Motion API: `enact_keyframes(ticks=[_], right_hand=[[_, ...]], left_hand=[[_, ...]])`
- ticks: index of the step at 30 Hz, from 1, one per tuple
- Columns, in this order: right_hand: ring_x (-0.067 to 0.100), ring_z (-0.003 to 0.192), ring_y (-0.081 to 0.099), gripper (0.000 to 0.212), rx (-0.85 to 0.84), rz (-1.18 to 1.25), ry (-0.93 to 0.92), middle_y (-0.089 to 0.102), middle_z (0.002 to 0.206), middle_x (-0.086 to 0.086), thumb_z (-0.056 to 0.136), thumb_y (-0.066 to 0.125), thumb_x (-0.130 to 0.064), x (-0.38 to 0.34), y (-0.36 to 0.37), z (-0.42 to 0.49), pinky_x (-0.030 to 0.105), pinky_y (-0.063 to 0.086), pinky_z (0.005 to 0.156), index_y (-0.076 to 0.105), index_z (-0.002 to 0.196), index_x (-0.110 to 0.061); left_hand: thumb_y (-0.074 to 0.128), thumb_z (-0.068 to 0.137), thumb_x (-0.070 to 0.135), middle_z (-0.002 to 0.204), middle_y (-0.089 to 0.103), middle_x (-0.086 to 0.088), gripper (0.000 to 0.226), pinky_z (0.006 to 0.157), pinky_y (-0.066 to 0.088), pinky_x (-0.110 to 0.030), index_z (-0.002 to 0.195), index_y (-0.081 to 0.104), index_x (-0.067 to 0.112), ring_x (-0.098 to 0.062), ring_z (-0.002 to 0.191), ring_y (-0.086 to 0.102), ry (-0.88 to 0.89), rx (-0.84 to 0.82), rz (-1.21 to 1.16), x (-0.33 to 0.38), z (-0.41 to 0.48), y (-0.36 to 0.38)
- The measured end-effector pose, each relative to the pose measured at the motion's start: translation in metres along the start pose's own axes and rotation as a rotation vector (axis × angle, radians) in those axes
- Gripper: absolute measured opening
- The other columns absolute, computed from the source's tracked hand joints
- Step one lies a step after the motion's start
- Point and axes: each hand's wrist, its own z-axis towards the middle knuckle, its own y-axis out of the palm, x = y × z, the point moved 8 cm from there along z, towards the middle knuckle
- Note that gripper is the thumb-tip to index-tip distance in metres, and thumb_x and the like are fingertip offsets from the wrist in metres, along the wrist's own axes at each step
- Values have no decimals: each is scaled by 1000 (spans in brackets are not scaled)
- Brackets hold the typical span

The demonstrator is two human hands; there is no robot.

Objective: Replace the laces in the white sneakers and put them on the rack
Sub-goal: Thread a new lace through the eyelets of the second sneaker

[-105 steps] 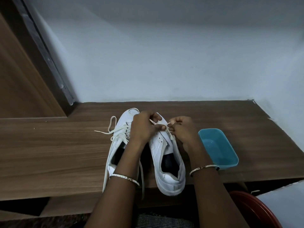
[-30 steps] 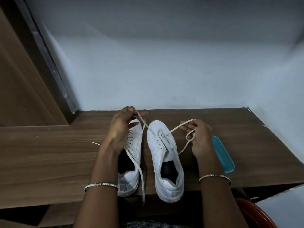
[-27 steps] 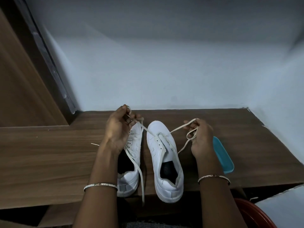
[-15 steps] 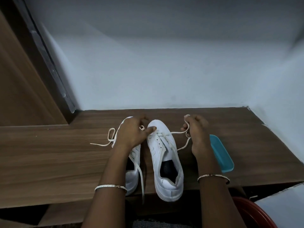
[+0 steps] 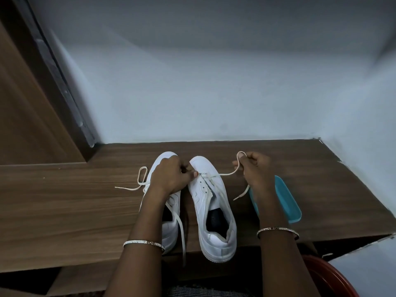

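Two white sneakers stand side by side on the wooden shelf (image 5: 64,211), toes away from me. The right sneaker (image 5: 212,209) has a cream lace (image 5: 225,174) through its lowest eyelets only. My right hand (image 5: 255,168) pinches that lace, looped over its fingers, to the right of the shoe; the lace's end hangs below the hand. My left hand (image 5: 169,176) lies over the left sneaker (image 5: 171,224), its fingertips at the right sneaker's lowest eyelets; what they hold is hidden. The left sneaker is laced, with lace ends trailing left and toward me.
A turquoise plastic tub (image 5: 287,202) sits on the shelf right behind my right forearm. A red round container (image 5: 330,277) is below the shelf's front edge at the lower right. A white wall stands behind and to the right, a wooden door panel (image 5: 25,116) at the left.
Both hands pulled the lace ends up and apart, then came back down. My left hand has dropped from above the left sneaker's toe to the right sneaker's eyelets; my right hand moved further right.
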Motion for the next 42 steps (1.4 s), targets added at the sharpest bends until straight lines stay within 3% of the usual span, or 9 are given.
enact_keyframes(ticks=[6,9,12,17,20,24,30,36,42], right_hand=[[18,62,69,22,6,0,-35,72,65,4,89,71,-26,-4,-1,-3,41,57,76,72,72,-13],[28,65,69,22,-1,-6,-14,72,64,3,92,68,-29,-9,-3,-7,37,55,72,73,77,-13],[17,60,64,25,-13,92,31,67,61,5,92,69,-29,-11,-7,-6,27,51,68,74,82,-7],[10,52,53,29,-84,305,84,55,58,2,97,62,-32,-14,-6,-6,23,49,56,74,85,-7],[10,54,51,30,-137,438,70,56,60,1,99,58,-31,-21,-2,-8,21,46,54,73,90,-6],[14,67,66,30,-225,519,36,69,80,4,100,55,-31,-32,5,-10,24,52,62,70,99,-5],[29,111,68,29,-303,623,39,70,117,14,100,54,-30,-36,13,-12,39,55,95,67,109,-5],[31,116,65,23,-245,859,1,69,111,8,101,51,-25,-43,-5,-6,43,49,105,63,104,-6],[26,119,64,24,-140,954,-36,69,113,2,105,44,-26,-44,-24,-4,41,46,107,62,107,-11]], left_hand=[[70,87,29,69,72,9,17,62,43,-15,71,73,21,0,66,61,28,33,-141,10,-4,-4],[68,87,40,67,72,9,24,68,48,-27,70,75,24,-3,68,64,36,61,-239,12,-3,-8],[65,88,49,68,73,13,30,77,50,-31,72,75,26,0,75,68,38,80,-282,12,-3,-15],[71,86,42,61,70,11,22,65,48,-31,71,68,27,1,50,56,44,149,-274,5,1,-21],[70,84,44,66,70,15,19,75,54,-39,73,64,31,-3,64,63,26,194,-154,-2,4,-20],[64,77,65,86,69,18,29,96,41,-46,81,64,36,-6,94,64,73,213,-5,12,-2,-23],[69,51,85,134,54,20,90,117,2,-57,130,50,46,-9,134,41,124,-189,116,46,-18,22],[50,39,100,143,51,15,118,115,-5,-62,140,42,39,-10,137,41,89,-245,185,39,-16,31],[61,38,95,135,56,20,114,117,7,-59,138,35,45,-6,131,47,67,-250,82,38,-17,26]])
